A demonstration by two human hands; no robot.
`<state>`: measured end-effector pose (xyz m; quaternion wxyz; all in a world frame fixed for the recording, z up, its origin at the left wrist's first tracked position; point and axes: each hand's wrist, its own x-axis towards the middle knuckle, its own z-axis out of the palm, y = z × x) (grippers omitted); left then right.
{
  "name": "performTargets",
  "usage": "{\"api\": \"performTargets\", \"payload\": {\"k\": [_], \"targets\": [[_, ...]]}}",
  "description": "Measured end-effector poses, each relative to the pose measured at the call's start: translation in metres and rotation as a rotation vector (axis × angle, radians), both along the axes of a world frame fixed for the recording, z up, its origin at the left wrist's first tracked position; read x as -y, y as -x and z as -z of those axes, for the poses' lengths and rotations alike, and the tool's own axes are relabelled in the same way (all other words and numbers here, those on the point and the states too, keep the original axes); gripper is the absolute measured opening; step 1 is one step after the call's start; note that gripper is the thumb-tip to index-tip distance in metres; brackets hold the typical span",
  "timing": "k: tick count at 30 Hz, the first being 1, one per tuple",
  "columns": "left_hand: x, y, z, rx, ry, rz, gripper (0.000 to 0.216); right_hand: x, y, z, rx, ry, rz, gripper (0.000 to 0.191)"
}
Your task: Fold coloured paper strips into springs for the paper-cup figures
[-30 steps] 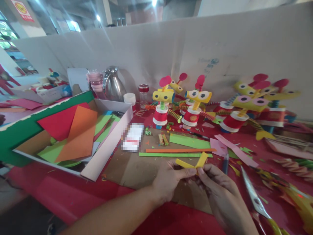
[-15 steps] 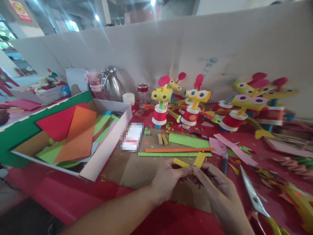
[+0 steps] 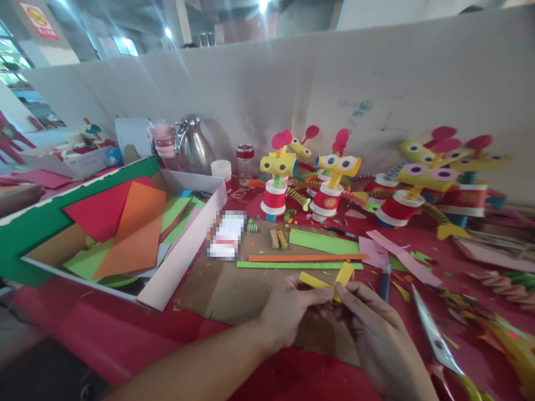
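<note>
Between both hands is a piece of folded yellow paper (image 3: pixel 344 274), with one narrow arm pointing left and a wider one pointing up. My left hand (image 3: pixel 288 309) pinches its left side between thumb and fingers. My right hand (image 3: pixel 371 317) grips the right side, thumb pressed close to the fold. Just beyond the fingers lie a green paper strip (image 3: pixel 292 265) and an orange paper strip (image 3: pixel 305 258) on a brown cardboard sheet (image 3: pixel 221 289). Small pleated paper springs (image 3: pixel 278 239) rest farther back on the cardboard.
A box (image 3: pixel 184 245) of coloured paper stands at the left. Paper-cup figures (image 3: pixel 326 200) line the back, near a steel jug (image 3: pixel 195 147) and glass jar (image 3: pixel 244 161). Scissors (image 3: pixel 437 340) lie at right beside a craft knife (image 3: pixel 385 283). Another person's arm (image 3: pixel 20 197) shows far left.
Both hands keep hold of the yellow paper, and its fold has barely altered. The whole view has shifted slightly. At far left, another person's arm reaches farther in.
</note>
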<state>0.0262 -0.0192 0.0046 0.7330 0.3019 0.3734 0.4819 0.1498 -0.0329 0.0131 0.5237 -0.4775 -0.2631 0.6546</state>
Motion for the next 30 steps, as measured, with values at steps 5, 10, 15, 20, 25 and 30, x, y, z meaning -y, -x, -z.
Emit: {"api": "performTargets", "payload": {"k": [5, 10, 15, 20, 25, 30], "targets": [[0.003, -0.002, -0.001, -0.031, -0.093, -0.020, 0.025, 0.003, 0.000, 0.003, 0.085, -0.061, 0.016, 0.028], [0.001, 0.000, 0.002, -0.036, -0.006, -0.087, 0.022, -0.001, -0.001, 0.008, 0.114, -0.142, -0.027, 0.020], [-0.006, 0.004, 0.005, -0.049, 0.046, -0.179, 0.018, -0.002, 0.001, 0.007, 0.003, -0.192, -0.056, 0.019], [-0.008, 0.004, 0.005, -0.010, 0.054, -0.148, 0.017, -0.003, 0.002, 0.004, 0.106, -0.277, -0.044, 0.017], [-0.005, 0.001, 0.007, -0.066, -0.020, -0.091, 0.017, -0.003, 0.001, 0.005, 0.241, -0.325, 0.006, 0.011], [-0.003, 0.001, 0.008, -0.132, -0.056, -0.069, 0.020, -0.004, 0.000, 0.007, 0.245, -0.286, 0.007, 0.011]]}}
